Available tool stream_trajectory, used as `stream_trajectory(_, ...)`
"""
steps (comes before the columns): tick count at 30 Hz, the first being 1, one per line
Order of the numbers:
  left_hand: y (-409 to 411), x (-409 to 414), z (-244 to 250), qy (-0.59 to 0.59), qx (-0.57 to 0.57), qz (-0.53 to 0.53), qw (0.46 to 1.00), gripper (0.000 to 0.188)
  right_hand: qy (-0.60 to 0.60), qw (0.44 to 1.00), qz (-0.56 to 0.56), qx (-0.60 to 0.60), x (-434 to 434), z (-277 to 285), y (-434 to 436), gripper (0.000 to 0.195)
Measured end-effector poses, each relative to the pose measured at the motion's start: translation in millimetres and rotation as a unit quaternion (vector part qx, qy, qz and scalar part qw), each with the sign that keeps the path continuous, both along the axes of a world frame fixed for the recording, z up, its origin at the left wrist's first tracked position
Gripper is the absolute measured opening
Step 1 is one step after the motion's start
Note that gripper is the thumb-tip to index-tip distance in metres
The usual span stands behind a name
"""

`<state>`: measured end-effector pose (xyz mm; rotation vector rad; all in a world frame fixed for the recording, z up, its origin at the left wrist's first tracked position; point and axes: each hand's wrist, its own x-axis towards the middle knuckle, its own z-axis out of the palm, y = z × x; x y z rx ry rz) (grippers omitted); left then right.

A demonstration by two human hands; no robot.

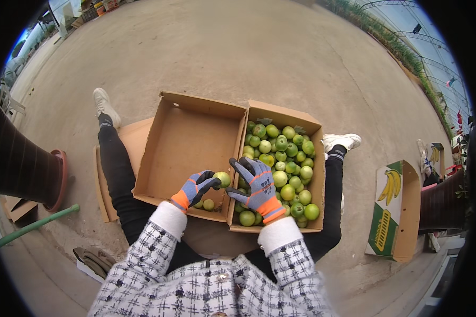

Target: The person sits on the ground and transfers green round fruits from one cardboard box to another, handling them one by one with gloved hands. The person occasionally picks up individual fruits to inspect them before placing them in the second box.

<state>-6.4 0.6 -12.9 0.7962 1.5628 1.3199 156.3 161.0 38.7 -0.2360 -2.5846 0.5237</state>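
Two cardboard boxes stand side by side between my outstretched legs. My left hand [197, 187], in a blue and orange work glove with dark fingertips, pinches a green tomato [222, 179] over the left box [198, 138]. That box is mostly bare, with a few small green tomatoes [208, 204] in its near right corner, partly behind my left hand. My right hand [258, 186], gloved alike, hovers over the left side of the right box [285, 109], thumb and fingers spread near the held tomato. Many green tomatoes [291, 149] fill the right box, some yellowish.
A flattened cardboard piece [137, 136] lies under my left leg. To the right stands a banana carton [404, 214]. At left are a dark planter [27, 158] on a reddish saucer and a green pole [37, 225]. Another person's shoe [421, 147] shows at far right.
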Motion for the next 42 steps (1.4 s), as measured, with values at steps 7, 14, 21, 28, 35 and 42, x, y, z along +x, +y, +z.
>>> stream_trajectory(7,8.0,15.7,-13.0,0.093,0.068,0.008,0.993,0.029,0.054,0.997,-0.008,-0.045,-2.9,-16.7,1.0,0.057)
stream_trajectory(14,7.9,23.1,-24.1,0.374,-0.163,-0.119,0.905,0.044,0.265,0.905,-0.306,-0.135,32.9,-11.3,16.2,0.04)
stream_trajectory(21,16.8,40.5,-3.4,0.537,-0.316,-0.319,0.715,0.06,0.176,0.89,-0.42,0.024,64.0,-8.4,16.8,0.05)
stream_trajectory(28,26.0,46.9,-31.0,0.548,-0.365,-0.321,0.681,0.052,0.095,0.973,-0.208,0.039,41.5,-3.1,2.9,0.042)
stream_trajectory(35,11.8,17.9,17.2,0.268,-0.252,-0.065,0.928,0.049,0.071,0.992,-0.102,0.034,43.0,-2.1,2.0,0.057)
stream_trajectory(42,17.5,45.8,28.7,0.115,0.028,-0.05,0.992,0.024,-0.024,0.999,0.03,0.011,36.2,-4.2,-6.9,0.071)
